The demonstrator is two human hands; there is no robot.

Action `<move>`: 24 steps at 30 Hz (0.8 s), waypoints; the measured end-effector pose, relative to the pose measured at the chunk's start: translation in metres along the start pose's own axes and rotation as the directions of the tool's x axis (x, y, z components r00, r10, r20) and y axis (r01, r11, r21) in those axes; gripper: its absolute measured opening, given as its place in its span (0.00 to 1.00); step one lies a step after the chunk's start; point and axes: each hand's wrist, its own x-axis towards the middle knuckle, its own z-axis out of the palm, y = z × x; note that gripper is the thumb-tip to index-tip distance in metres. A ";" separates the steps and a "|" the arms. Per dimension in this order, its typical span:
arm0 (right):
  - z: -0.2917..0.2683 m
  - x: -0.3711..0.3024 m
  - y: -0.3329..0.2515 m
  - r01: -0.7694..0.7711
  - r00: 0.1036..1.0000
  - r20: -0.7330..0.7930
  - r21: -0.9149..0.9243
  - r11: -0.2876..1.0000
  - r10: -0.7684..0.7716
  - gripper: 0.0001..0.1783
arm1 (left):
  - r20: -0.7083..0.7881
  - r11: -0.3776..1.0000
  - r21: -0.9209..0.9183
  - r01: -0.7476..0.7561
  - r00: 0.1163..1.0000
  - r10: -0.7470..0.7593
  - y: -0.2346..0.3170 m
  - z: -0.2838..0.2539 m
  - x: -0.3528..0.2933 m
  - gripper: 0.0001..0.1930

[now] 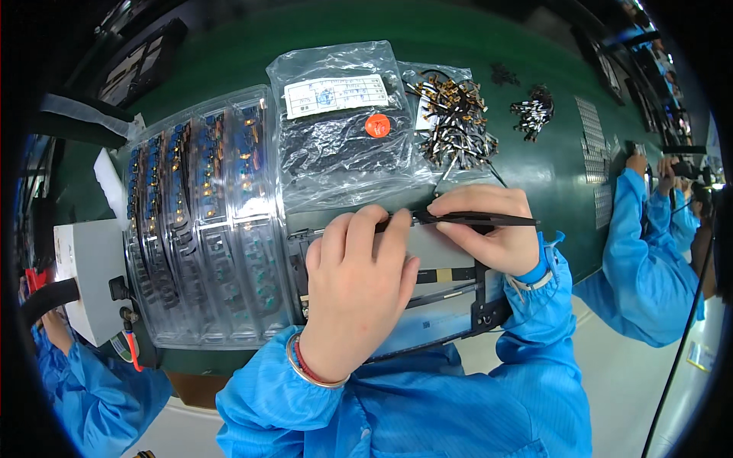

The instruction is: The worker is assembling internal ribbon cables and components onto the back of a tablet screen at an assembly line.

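Below me lies a flat, silver-grey device panel with black strips and a black corner bracket. My left hand rests over its left part, fingers bent and apart, with the fingertips at the panel's far edge. My right hand pinches black tweezers, whose tips point left toward the left index fingertip at that same edge. Whatever small part lies between the tips and the left fingertips is too small to make out.
Clear plastic trays of small parts stand left, beside a white box. Behind the panel lie a plastic bag of black pieces and a pile of short cables. A smaller cable pile sits farther right. Co-workers in blue sleeves sit on both sides.
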 end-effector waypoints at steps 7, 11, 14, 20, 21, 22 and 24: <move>-0.003 0.000 0.001 -0.066 0.998 0.010 0.047 0.997 0.065 0.10 | 0.020 0.989 0.137 -0.048 0.999 0.046 0.001 0.001 0.000 0.24; -0.005 0.000 0.001 -0.071 0.997 0.012 0.026 0.997 0.070 0.11 | 0.012 0.999 0.037 0.019 1.000 -0.020 0.000 0.002 0.000 0.24; -0.004 0.000 -0.001 -0.059 0.998 0.020 0.001 0.998 0.059 0.10 | 0.017 0.999 0.038 0.003 1.000 -0.004 -0.001 0.001 0.000 0.25; -0.003 0.000 -0.002 -0.047 0.999 0.024 -0.011 0.999 0.047 0.10 | 0.011 0.999 0.053 0.000 1.000 -0.001 -0.001 0.001 -0.001 0.25; -0.003 -0.001 -0.001 -0.041 0.999 0.016 -0.005 0.999 0.041 0.10 | 0.006 0.998 0.056 -0.002 1.000 0.002 -0.001 0.001 -0.001 0.25; -0.003 -0.001 0.000 -0.041 0.999 0.017 -0.004 0.999 0.041 0.10 | 0.007 0.998 0.056 -0.001 1.000 0.001 -0.001 0.001 -0.001 0.25; -0.004 -0.001 0.000 -0.034 0.999 0.015 0.016 0.999 0.034 0.11 | 0.012 0.998 0.062 -0.003 1.000 0.002 0.000 0.000 -0.001 0.25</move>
